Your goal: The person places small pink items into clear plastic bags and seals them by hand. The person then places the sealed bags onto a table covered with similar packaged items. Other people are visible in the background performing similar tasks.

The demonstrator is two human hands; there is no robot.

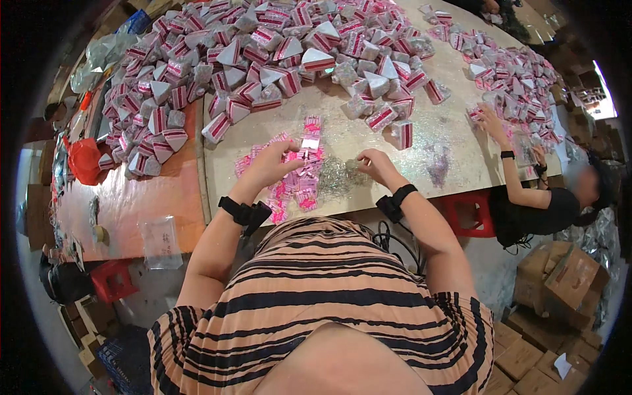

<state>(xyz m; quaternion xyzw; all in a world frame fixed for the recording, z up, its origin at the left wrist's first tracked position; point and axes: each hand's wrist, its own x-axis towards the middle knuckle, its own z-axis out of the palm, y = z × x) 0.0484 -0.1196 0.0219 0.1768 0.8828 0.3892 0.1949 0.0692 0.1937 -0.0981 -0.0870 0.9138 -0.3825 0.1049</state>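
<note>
I see my left hand [273,161] pinching a small pink-and-white card [310,140] by its lower edge, fingers closed on it, just above the loose pile of pink cards [289,181] on the pale table [454,148]. My right hand [373,163] rests beside a tangle of small silvery bits [336,176]; its fingertips look drawn together, though I can't tell whether they grip anything. I judge the card light, thin and bendable, likely slick in its wrap, so an edge pinch suits it. Triangular pink-striped boxes [263,59] are heaped well beyond.
</note>
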